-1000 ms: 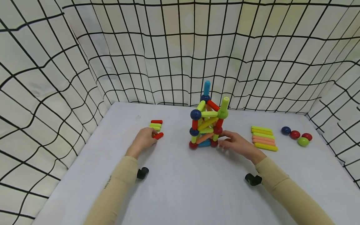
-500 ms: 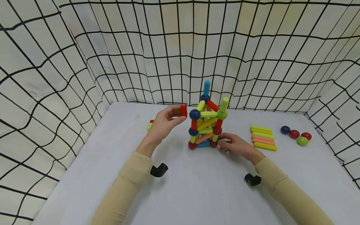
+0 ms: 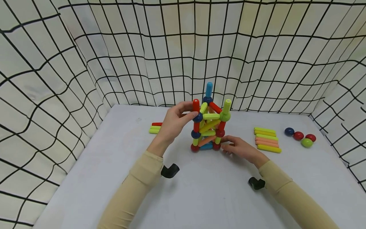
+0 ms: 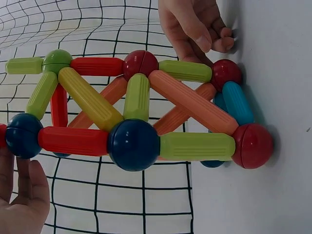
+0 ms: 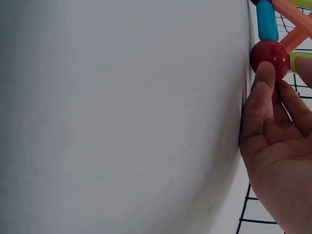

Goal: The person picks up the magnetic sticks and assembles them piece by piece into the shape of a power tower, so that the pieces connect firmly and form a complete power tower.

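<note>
A tower of magnetic rods and balls [image 3: 210, 124] stands upright on the white table. My left hand [image 3: 175, 122] is at its upper left corner, thumb and fingers around the lower end of an upright red rod [image 3: 195, 105]. That rod stands on a dark blue ball [image 3: 197, 117]; in the left wrist view only its tip [image 4: 2, 135] shows at the edge. Low on the tower's right side, my right hand [image 3: 240, 148] rests with loosely bent fingers at a red bottom ball [image 5: 269, 57]. A green rod [image 3: 227, 106] and a blue rod [image 3: 209, 90] stick up from the tower's top.
Left of the tower lie a red rod [image 3: 157, 124] and green rods [image 3: 154, 129], partly behind my left hand. To the right is a row of yellow, green and orange rods [image 3: 267, 140], then loose balls [image 3: 298, 136]. Black netting [image 3: 183, 57] encloses the table.
My left hand has picked up a red rod from the left pile, carried it right and set it upright on the tower's left blue ball. The right hand has stayed at the base.
</note>
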A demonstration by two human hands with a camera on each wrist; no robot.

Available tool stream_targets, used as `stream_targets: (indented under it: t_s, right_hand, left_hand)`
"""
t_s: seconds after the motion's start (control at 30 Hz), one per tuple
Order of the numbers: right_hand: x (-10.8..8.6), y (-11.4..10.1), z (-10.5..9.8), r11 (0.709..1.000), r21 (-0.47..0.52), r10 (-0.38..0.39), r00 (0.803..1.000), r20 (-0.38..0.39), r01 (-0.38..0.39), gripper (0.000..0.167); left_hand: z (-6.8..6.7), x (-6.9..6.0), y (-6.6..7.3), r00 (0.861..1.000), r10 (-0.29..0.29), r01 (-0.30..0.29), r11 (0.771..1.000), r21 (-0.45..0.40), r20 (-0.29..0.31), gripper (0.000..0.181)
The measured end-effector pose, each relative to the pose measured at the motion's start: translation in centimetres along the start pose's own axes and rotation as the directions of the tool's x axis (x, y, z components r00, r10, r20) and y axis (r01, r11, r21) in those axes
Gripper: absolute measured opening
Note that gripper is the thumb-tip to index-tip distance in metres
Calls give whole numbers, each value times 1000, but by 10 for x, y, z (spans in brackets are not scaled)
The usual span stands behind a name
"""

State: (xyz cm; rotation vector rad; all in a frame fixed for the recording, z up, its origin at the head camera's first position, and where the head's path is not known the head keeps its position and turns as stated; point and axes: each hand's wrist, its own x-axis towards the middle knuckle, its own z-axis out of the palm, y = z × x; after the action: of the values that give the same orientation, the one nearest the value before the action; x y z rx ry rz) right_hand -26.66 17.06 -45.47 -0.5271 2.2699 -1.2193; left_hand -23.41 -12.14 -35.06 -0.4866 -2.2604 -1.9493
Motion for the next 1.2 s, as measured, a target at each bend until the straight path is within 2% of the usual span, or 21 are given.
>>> stream_targets:
  t_s: [0.2, 0.6, 0.87, 1.0, 1.2]
  right_hand:
    - [1, 2, 0, 1000, -4, 9, 1000, -1, -9, 47]
    - [0, 1, 2, 1000, -2, 18, 1000, -5, -18, 48]
    - [2, 0, 2, 1000, -12, 25, 1000, -3, -25, 46]
    - [2, 0, 2, 1000, -10, 21, 1000, 1, -21, 47]
    - [2, 0, 2, 1000, -15, 22, 1000, 2, -22, 48]
  left_hand:
    - [2, 0, -1, 1000, -10, 10, 1000, 22, -1, 40]
    - [8, 2, 0, 999, 41, -44, 991, 127, 22, 39]
    - [7, -1, -4, 1000, 30, -30, 995, 95, -3, 35]
    - [7, 0, -3, 1000, 25, -26, 996, 90, 13, 38]
    - [6, 0, -2, 999, -39, 38, 998, 56, 18, 41]
